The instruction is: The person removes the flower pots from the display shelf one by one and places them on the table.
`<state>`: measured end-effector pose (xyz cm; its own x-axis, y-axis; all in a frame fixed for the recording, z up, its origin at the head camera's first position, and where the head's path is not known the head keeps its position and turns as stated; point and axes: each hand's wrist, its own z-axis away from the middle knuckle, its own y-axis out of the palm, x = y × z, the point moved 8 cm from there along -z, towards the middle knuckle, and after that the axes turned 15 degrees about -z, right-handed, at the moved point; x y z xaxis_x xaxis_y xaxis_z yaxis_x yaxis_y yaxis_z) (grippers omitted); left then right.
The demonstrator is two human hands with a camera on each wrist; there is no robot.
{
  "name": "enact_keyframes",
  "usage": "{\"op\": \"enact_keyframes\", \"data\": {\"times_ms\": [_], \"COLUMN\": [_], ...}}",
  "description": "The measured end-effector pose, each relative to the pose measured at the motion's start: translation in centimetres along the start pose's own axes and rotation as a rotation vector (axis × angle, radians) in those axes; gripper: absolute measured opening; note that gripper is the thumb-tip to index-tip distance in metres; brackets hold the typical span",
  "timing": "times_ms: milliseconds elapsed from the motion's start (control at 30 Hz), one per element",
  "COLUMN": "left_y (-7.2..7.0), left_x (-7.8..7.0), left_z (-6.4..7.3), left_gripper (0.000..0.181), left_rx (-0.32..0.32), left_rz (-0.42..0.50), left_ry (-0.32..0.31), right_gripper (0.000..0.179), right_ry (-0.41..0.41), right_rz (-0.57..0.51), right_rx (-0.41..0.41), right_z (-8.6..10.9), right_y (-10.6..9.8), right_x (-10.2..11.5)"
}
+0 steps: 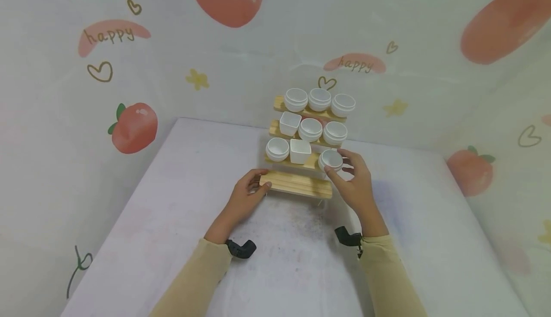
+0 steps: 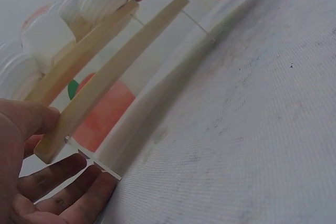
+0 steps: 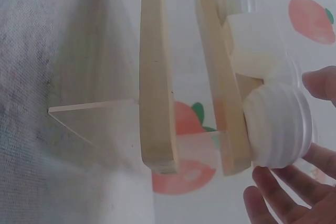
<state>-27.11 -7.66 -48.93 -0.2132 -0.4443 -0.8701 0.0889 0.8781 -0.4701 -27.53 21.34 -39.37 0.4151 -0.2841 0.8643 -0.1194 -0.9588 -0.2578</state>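
Note:
A tiered rack has wooden shelves on clear supports, bearing several small white cups. My left hand [image 1: 247, 192] grips the left end of the bare lowest shelf [image 1: 297, 184]. In the left wrist view its thumb lies on the wood, the other fingers beside the clear support [image 2: 94, 161]. At the right end of the shelf above, my right hand [image 1: 357, 183] holds a round white cup [image 1: 331, 159] between thumb and fingers. The right wrist view shows that cup [image 3: 278, 124] at the wooden shelf [image 3: 236, 150]. Left of it stand a square cup [image 1: 300, 151] and another round cup [image 1: 277, 149].
The middle shelf [image 1: 273, 128] holds a square cup [image 1: 290, 124] and two round ones. Three round cups stand on the top shelf [image 1: 279, 103]. The rack stands toward the back of a white-covered table [image 1: 193, 164], before a printed backdrop [image 1: 258, 59].

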Motion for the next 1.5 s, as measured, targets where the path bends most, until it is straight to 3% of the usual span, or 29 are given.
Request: {"op": "enact_keyframes", "data": {"times_ms": [533, 1067, 1367, 1500], "left_y": [-0.2, -0.1, -0.1, -0.1], "left_x": [-0.5, -0.3, -0.3, -0.1], "left_z": [-0.2, -0.2, -0.1, 0.0], "left_gripper": [0.038, 0.039, 0.040, 0.039], "left_rx": [-0.003, -0.001, 0.001, 0.006], "left_rz": [-0.016, -0.026, -0.029, -0.030], "left_ry": [0.014, 0.006, -0.020, -0.024], "right_gripper": [0.054, 0.055, 0.050, 0.050], "right_ry": [-0.024, -0.082, -0.106, -0.114], "right_rz": [0.014, -0.071, -0.078, -0.077], "right_rx": [-0.019, -0.051, -0.069, -0.083], "right_z": [-0.1, 0.0, 1.0, 1.2], "right_y": [-0.2, -0.6, -0.7, -1.0], "right_x": [-0.2, 0.1, 3.9, 4.4]}}
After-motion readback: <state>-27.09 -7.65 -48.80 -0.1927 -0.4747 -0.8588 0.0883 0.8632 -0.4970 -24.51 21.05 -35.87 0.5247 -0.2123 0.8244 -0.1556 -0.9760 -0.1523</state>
